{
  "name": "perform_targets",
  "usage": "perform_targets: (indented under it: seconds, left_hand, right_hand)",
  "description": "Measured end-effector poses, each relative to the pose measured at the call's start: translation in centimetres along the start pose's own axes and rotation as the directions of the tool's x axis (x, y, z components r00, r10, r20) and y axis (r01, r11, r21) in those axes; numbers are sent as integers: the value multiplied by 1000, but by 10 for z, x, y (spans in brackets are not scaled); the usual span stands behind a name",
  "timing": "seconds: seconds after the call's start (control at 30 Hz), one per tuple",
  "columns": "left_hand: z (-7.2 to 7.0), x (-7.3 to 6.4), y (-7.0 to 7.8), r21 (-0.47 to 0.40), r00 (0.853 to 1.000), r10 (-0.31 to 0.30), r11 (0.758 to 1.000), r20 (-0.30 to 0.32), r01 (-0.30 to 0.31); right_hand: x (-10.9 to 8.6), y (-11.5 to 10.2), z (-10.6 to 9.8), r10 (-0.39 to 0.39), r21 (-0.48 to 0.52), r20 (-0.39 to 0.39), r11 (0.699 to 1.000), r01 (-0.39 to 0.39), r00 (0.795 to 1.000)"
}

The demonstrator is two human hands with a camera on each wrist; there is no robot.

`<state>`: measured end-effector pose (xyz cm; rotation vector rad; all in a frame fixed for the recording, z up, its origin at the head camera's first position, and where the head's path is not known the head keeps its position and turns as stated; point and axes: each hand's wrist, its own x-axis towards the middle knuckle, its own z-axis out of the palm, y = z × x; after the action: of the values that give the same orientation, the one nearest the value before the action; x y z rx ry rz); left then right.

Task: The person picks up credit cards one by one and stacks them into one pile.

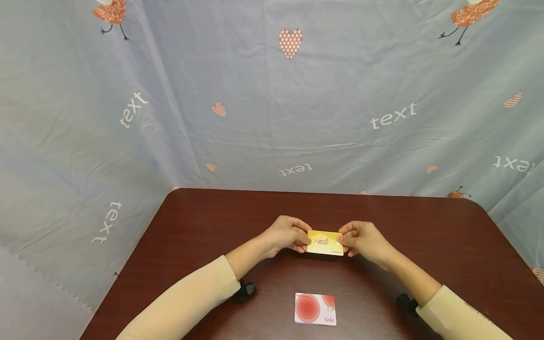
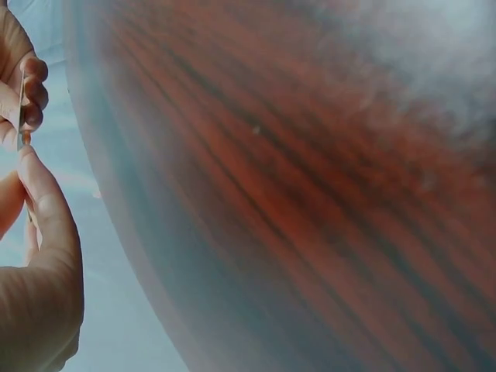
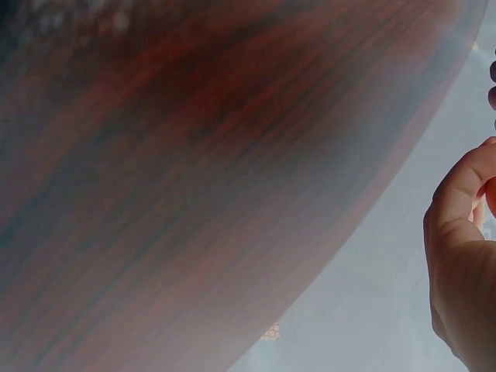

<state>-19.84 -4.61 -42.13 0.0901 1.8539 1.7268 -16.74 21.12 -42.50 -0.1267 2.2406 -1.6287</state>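
Observation:
Both hands hold a yellow card (image 1: pixel 325 242) between them above the table, its printed face turned to the head camera. My left hand (image 1: pixel 287 234) pinches its left edge, thumb in front and fingers behind. On the opposite edge, the right hand (image 1: pixel 364 242) grips it the same way. In the left wrist view the card (image 2: pixel 21 116) shows edge-on as a thin line between the left hand (image 2: pixel 48 256) and the other hand's fingertips. The right wrist view catches the right hand (image 3: pixel 465 256) at its right border, fingers bent.
A white and pink card with red circles (image 1: pixel 315 309) lies on the dark red-brown table (image 1: pixel 204 231), nearer the person. Behind and to the left hangs a pale blue curtain (image 1: pixel 238 71) with hearts and lettering. Black wrist straps (image 1: pixel 244 290) sit at the sleeve ends.

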Motion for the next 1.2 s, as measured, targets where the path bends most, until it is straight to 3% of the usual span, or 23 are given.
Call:
perform_targets:
  seconds: [0.47,1.2]
  left_hand:
    - [-5,-26,-6,-2,1000,-1,1000,13,1]
    - [-4,-54,-8,11,1000,-3,1000,25,3]
  right_hand:
    - [-12,-3,13,-27,16,46,1000,26,999]
    - [-30,-8,28,-29,57,105,998,23,994]
